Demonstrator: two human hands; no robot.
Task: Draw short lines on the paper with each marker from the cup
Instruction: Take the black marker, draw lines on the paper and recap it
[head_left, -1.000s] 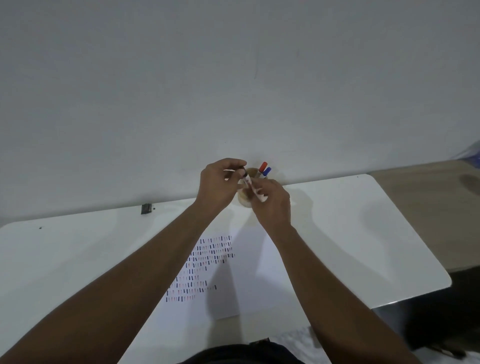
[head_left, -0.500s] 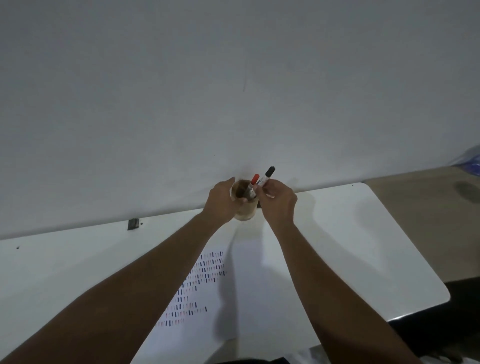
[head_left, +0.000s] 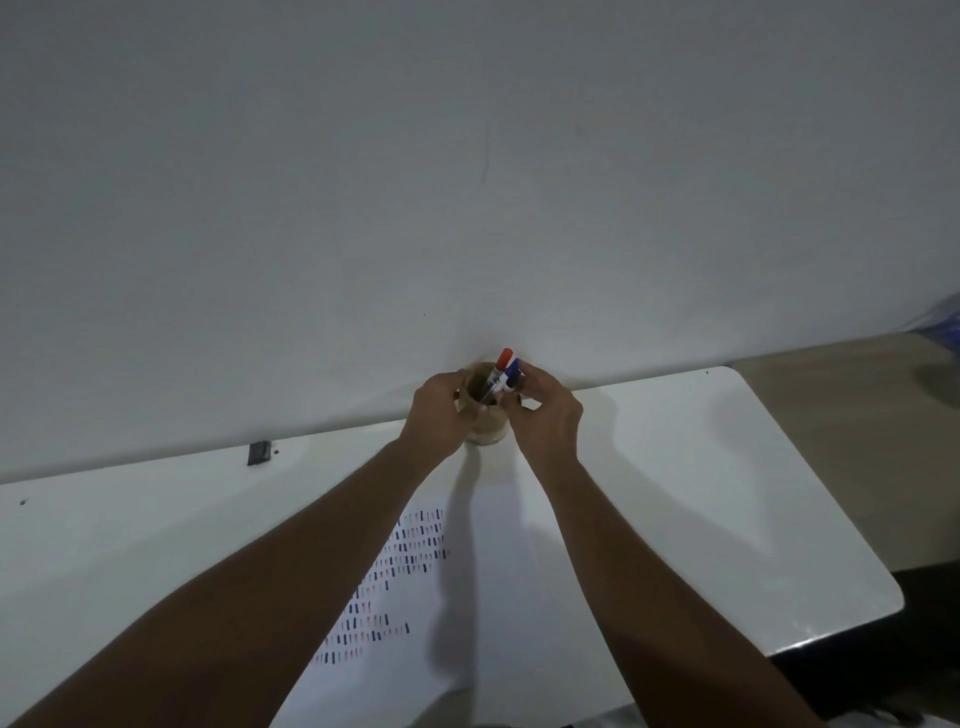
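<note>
Left hand (head_left: 439, 410) steadies the round tan cup (head_left: 485, 415) at 12 o'clock on the white bench (head_left: 675, 467), grip wrapped round its wall. Half a second ago a black-capped marker was going in; now it seems seated, dark caps low inside, count unclear. Two caps stand proud: one red marker (head_left: 503, 361), one blue marker (head_left: 511, 371). Right hand (head_left: 545, 415), grip narrow on the blue one. Next colour chosen. One white paper (head_left: 498, 597), many dashes at 7 o'clock.

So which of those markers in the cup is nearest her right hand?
The blue-capped marker: it stands right beside the right hand fingertips, while the red-capped marker sits farther left.
</note>
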